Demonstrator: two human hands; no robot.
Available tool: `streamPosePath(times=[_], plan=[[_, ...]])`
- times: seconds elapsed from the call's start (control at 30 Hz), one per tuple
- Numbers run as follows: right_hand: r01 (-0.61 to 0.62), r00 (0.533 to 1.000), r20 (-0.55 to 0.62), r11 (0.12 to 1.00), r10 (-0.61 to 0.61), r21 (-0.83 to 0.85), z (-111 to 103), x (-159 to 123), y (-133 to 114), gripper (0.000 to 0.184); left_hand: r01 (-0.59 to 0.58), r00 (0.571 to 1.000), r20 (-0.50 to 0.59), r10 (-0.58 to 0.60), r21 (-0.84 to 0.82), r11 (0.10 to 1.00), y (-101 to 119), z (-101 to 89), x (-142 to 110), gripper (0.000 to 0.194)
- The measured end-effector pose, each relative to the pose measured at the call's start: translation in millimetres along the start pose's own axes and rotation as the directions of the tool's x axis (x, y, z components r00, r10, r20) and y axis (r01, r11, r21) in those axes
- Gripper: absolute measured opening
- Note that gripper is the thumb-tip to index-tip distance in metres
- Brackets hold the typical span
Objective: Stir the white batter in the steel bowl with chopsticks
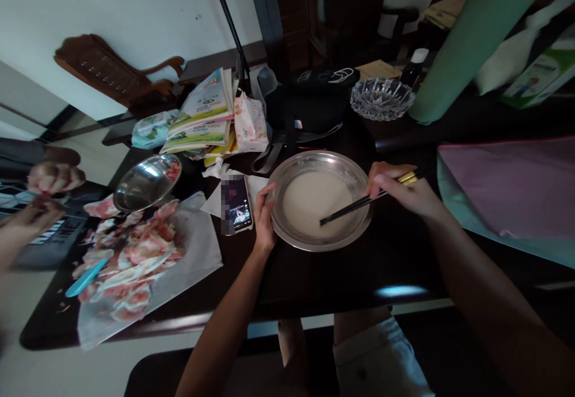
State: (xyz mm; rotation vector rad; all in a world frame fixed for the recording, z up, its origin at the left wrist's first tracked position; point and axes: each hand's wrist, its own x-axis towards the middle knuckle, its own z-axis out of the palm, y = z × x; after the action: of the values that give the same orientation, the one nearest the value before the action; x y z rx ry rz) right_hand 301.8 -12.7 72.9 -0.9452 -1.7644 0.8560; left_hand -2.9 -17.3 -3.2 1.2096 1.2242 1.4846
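A round metal bowl (290, 235) of pale batter (309, 196) sits on the dark table in front of me. My left hand (264, 220) grips the bowl's left rim, fingers curled over the edge. Dark chopsticks (359, 205) with gold ends are pinched in my right hand (398, 188) at the bowl's right side, their tips dipped in the batter.
A phone (237, 203) lies left of the bowl. Farther left is a plastic sheet with pink peelings (135, 259), a blue tool (85, 278) and a tilted metal bowl (146, 182). Another person's hands (49, 181) work at the far left. Books (202, 121), a glass ashtray (381, 99) and a green roll (467, 44) stand behind.
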Motion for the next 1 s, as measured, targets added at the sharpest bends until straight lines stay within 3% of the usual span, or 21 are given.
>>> streamPosePath(times=[0.13,0.27,0.4,0.53,0.67,0.87,1.0], plan=[[0.083,0.994,0.073,0.992,-0.077,-0.091,13.2,2.8,5.6,0.031,-0.011,1.000,-0.004,0.011,0.001,1.000,-1.0,0.1,0.6,0.040],[0.083,0.996,-0.013,0.975,-0.087,-0.206,9.4,3.0,11.3,0.022,-0.002,1.000,0.002,0.002,0.014,1.000,-1.7,-0.7,0.5,0.038],[0.023,0.980,-0.188,0.979,-0.061,-0.202,-5.0,0.9,8.2,0.038,0.006,1.000,0.002,-0.006,0.005,1.000,-1.8,-0.4,0.2,0.039],[-0.012,0.956,-0.294,1.000,0.008,-0.012,-16.8,-3.1,7.0,0.048,0.018,1.000,-0.012,-0.018,-0.006,1.000,-3.0,-0.1,0.4,0.038],[-0.002,0.987,-0.163,0.996,0.018,0.095,-16.6,-5.3,7.1,0.049,0.005,1.000,-0.003,-0.005,-0.007,1.000,-3.9,-0.5,0.8,0.037],[0.034,0.997,0.076,0.999,-0.031,-0.035,2.5,-1.2,2.9,0.041,0.013,1.000,-0.004,-0.013,-0.023,1.000,-3.1,-0.1,0.4,0.039],[0.074,0.996,0.060,0.986,-0.066,-0.152,7.9,2.6,5.8,0.032,-0.026,1.000,-0.004,0.026,-0.024,0.999,-2.1,0.7,0.5,0.039]])
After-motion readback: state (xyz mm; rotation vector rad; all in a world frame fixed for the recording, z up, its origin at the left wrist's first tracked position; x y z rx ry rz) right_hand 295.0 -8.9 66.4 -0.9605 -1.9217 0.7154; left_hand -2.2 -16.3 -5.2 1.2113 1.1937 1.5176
